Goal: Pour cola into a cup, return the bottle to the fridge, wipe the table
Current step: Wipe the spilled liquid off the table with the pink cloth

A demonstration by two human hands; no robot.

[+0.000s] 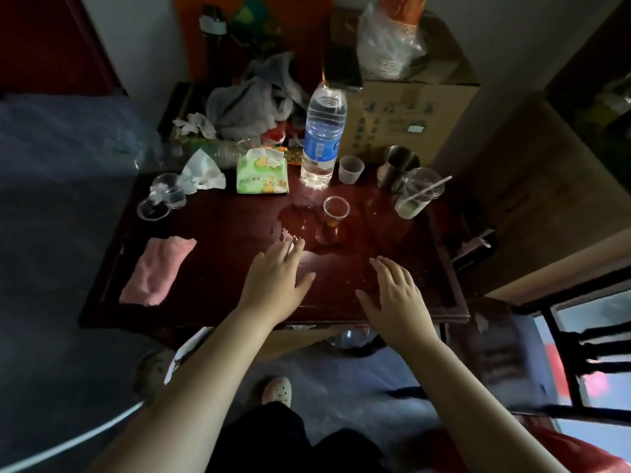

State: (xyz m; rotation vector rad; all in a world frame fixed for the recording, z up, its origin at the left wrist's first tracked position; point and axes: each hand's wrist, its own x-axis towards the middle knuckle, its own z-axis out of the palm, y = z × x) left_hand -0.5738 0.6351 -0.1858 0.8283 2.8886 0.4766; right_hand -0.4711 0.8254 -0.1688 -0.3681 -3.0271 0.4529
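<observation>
Near the middle of the tabletop [222,233] stands a small clear cup [336,213] with a little amber drink in its bottom, and a shiny puddle [300,221] spreads from its foot to the left and toward the person. Both hands hover in front of the cup, palms down, fingers spread and straight, holding nothing. The left hand [276,278] has its fingertips at the puddle's near edge, though whether they touch the wet cannot be told. The right hand [396,295] is over drier wood, in front of the cup and to its right. No cola bottle shows anywhere; the bottle just behind the cup is a water bottle [322,134] with a blue label. Pouring looks finished and the bottle seems put away, so the wiping step is probably the one in hand, not yet begun. A pink cloth [157,271] lies folded well to the left of the cup, near the tabletop's left edge, and a tissue pack [261,175] sits behind and left of it. The next move likely calls for the left hand to reach for the cloth. The cup would need lifting or steadying so the cloth can pass beneath without tipping it.
</observation>
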